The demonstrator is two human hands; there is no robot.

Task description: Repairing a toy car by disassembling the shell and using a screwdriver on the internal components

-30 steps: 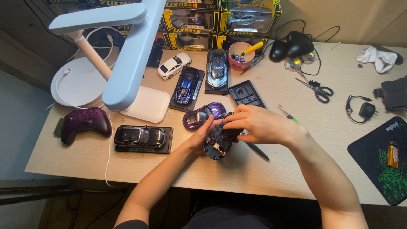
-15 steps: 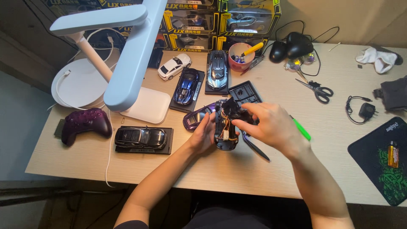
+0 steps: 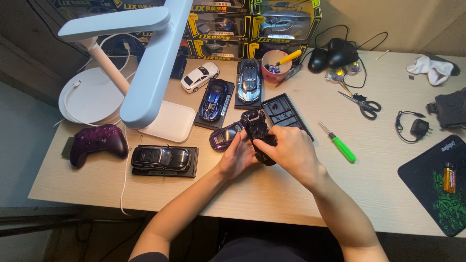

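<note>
Two hands met over the middle of the worktop (image 3: 291,204), fingers closed around a black model car chassis (image 3: 257,127) held just above the surface. The right hand (image 3: 290,154) wrapped its fingers over the rear half; the left hand (image 3: 238,157) pinched the side from below. Touching the left fingers lay a purple car body shell (image 3: 224,136), separate from the chassis. Just beyond stood a black parts tray (image 3: 284,112), and a green screwdriver (image 3: 339,142) lay near the right wrist. Farther out sat a black model car (image 3: 161,157) on its base, a purple game controller (image 3: 96,142) and a white desk lamp (image 3: 145,73). By my judgement the chassis was being turned for inspection, mid-disassembly or refitting; continuing would call for a steady grip and one hand freed.
</note>
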